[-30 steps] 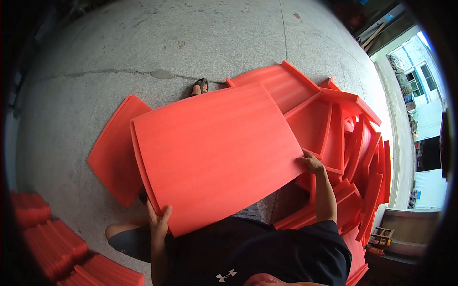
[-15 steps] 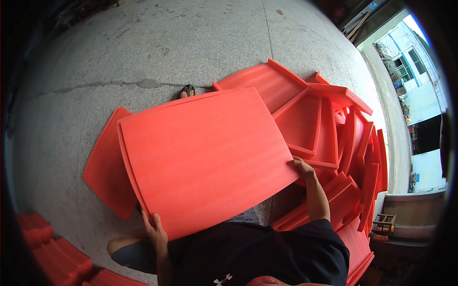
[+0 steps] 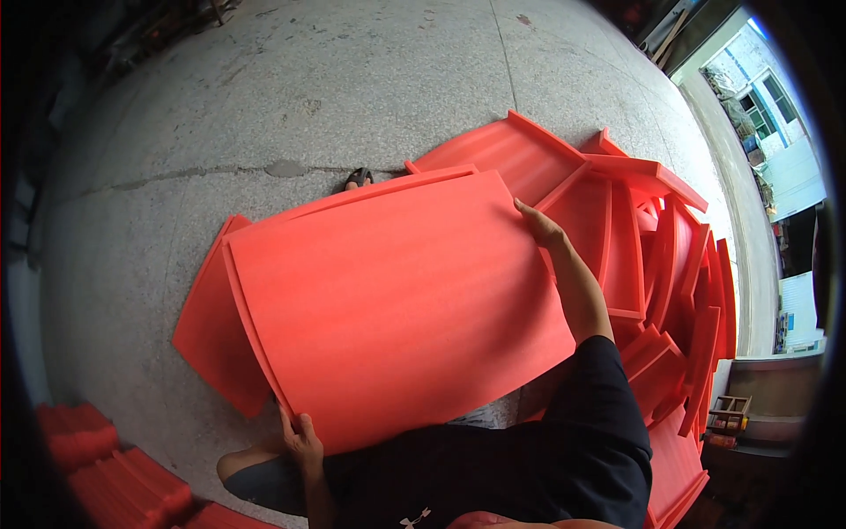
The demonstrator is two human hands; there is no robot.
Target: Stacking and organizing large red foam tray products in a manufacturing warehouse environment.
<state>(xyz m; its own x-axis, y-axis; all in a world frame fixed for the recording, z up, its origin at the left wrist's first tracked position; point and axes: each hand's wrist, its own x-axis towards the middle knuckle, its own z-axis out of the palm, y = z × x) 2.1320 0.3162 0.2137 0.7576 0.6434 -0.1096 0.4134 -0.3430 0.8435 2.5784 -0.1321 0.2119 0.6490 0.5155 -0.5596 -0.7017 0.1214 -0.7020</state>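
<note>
A large red foam-like sheet lies tilted across my lap, its top face toward me. Under its left and far edges shows at least one more red layer, slightly offset. My left hand is closed on the near left corner, thumb on top and the other fingers mostly hidden at the edge. At the right edge, near the far right corner, my right hand grips the sheet, its fingertips partly out of sight. Another red panel sticks out from beneath on the left.
A loose heap of red panels with raised edges spreads over the floor to the right. Stacks of red pieces stand at the lower left. Past the sheet's far edge, a sandalled foot rests on the concrete floor.
My right hand has slid along the right edge, from near the near right corner to close by the far right corner. My left hand keeps its corner. The view has shifted slightly.
</note>
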